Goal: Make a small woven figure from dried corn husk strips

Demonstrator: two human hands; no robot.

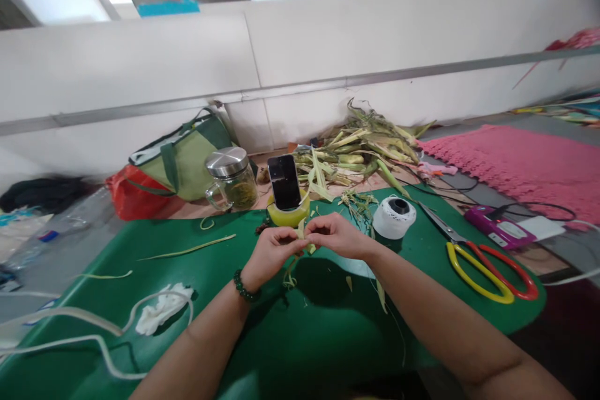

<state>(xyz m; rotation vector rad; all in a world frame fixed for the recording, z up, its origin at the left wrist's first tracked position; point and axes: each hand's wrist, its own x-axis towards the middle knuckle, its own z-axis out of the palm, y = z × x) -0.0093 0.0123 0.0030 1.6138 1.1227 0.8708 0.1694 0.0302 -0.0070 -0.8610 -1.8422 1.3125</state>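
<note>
My left hand [272, 253] and my right hand [335, 235] meet over the green mat [197, 275], fingers pinched together on pale yellow-green husk strips [302, 234]. Loose ends of the strips hang down below the hands toward the mat. A dark bead bracelet [244, 287] circles my left wrist. Just behind the hands a black phone [284, 181] stands upright in a yellow-green tape roll [288, 215].
White thread spool [394, 215] and yellow-and-red scissors [487, 265] lie to the right. A lidded glass jar [230, 178], a green bag [180, 159] and a pile of corn husks [363, 147] sit behind. White tissue [162, 312] and cord lie left; pink mat [520, 165] far right.
</note>
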